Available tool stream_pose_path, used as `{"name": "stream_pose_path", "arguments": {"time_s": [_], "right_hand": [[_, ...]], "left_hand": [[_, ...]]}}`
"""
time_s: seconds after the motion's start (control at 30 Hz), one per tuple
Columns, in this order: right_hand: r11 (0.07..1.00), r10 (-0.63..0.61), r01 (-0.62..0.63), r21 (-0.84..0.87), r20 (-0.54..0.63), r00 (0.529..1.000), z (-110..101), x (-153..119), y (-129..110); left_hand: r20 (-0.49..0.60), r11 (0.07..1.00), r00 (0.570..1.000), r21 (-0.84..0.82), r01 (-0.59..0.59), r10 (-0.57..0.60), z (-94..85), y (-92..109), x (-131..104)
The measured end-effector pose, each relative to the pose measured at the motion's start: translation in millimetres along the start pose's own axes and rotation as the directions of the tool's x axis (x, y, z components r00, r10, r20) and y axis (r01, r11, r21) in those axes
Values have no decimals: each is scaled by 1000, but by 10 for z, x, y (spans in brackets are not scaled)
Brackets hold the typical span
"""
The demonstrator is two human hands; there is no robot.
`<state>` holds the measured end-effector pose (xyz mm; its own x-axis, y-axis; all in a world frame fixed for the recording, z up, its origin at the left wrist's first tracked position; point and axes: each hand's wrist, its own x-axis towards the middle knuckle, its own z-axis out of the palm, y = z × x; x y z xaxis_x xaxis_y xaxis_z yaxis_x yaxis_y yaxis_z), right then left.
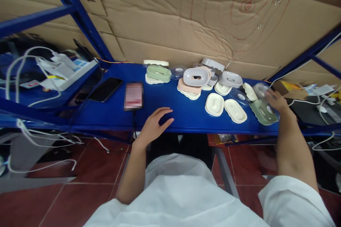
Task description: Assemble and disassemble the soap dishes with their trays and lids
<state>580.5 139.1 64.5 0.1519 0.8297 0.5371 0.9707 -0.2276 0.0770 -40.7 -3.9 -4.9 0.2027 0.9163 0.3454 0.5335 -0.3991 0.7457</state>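
Note:
My left hand (154, 125) rests near the front edge of the blue table (106, 115), its fingers apart and nothing in them. At the right end, my right hand (278, 101) reaches over a green dish (263, 112), its fingertips at a clear, blurred piece (261, 89); its grip is hard to make out. Left of it lie a cream wavy piece (249, 92), a clear lid (239, 97), and two cream trays (214, 104) (236, 111). A grey oval ring-shaped piece (196, 77) sits on a peach one (189, 88). Another green piece (158, 73) rests on a cream tray farther left.
A black phone (106, 89) and a pixelated device (133, 95) with a cable lie at the left. White power strips (70, 72) and cables stand beyond them. Cardboard (160, 17) lines the back, between blue posts. A cardboard box (289, 89) is at the right.

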Motion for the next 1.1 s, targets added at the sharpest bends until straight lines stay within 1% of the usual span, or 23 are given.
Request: {"name": "stream_pose_path", "arguments": {"time_s": [0.1,0.17,0.23,0.3,0.33,0.4,0.43,0.47,0.53,0.57,0.6,0.63,0.67,0.73,0.77,0.8,0.87,0.93,1.0,1.07,1.1], "right_hand": [[998,-43,40,53,58,997,-123,-74,-151],[988,-123,115,105,73,990,-213,-263,-374],[958,-244,226,175,92,965,-313,-590,-719],[899,-385,348,265,102,917,-419,-1006,-1155],[882,-415,376,284,92,905,-472,-1218,-1384],[848,-475,423,318,102,874,-566,-1585,-1803],[829,-500,442,343,100,860,-603,-1721,-1973],[796,-539,466,387,103,836,-633,-1819,-2107],[701,-627,505,504,98,773,-670,-1903,-2264],[652,-658,512,559,82,748,-679,-1898,-2294],[619,-669,511,597,60,741,-685,-1868,-2303],[605,-659,503,616,34,751,-691,-1818,-2303],[606,-634,496,622,2,773,-696,-1752,-2304],[619,-587,498,608,-64,807,-707,-1580,-2353],[622,-580,514,591,-93,809,-709,-1474,-2412],[623,-586,541,565,-121,801,-705,-1354,-2497],[627,-621,607,488,-157,768,-670,-1077,-2719],[638,-657,650,414,-149,739,-602,-773,-2953],[644,-679,657,393,-104,727,-526,-505,-3124],[657,-654,625,422,-93,751,-482,-358,-3196],[661,-626,603,447,-115,771,-482,-352,-3198]], "left_hand": [[0,1000,1000,16,1,-1,0,2,0],[-2,999,1000,33,6,-6,10,-13,-13],[-9,997,1000,72,9,-8,40,-14,-32],[-15,991,1000,133,-20,22,106,32,-36],[-6,986,999,157,-50,52,154,81,-26],[54,975,990,177,-136,129,279,225,27],[102,969,981,169,-181,165,351,311,67],[150,961,969,166,-222,198,425,396,114],[214,944,950,191,-270,228,555,532,204],[233,936,945,213,-278,228,601,570,239],[239,931,946,237,-277,220,630,585,261],[235,929,949,256,-268,209,637,575,267],[220,928,956,272,-253,196,624,543,258],[161,934,972,289,-210,169,541,426,200],[121,937,980,295,-188,159,479,352,158],[78,937,986,306,-166,150,408,275,114],[-4,936,991,328,-126,134,263,126,37],[-53,948,991,302,-102,123,142,5,-9],[-67,969,991,226,-98,116,67,-77,-25],[-75,983,991,155,-97,109,39,-115,-27],[-80,987,992,136,-90,101,37,-120,-28]]}}
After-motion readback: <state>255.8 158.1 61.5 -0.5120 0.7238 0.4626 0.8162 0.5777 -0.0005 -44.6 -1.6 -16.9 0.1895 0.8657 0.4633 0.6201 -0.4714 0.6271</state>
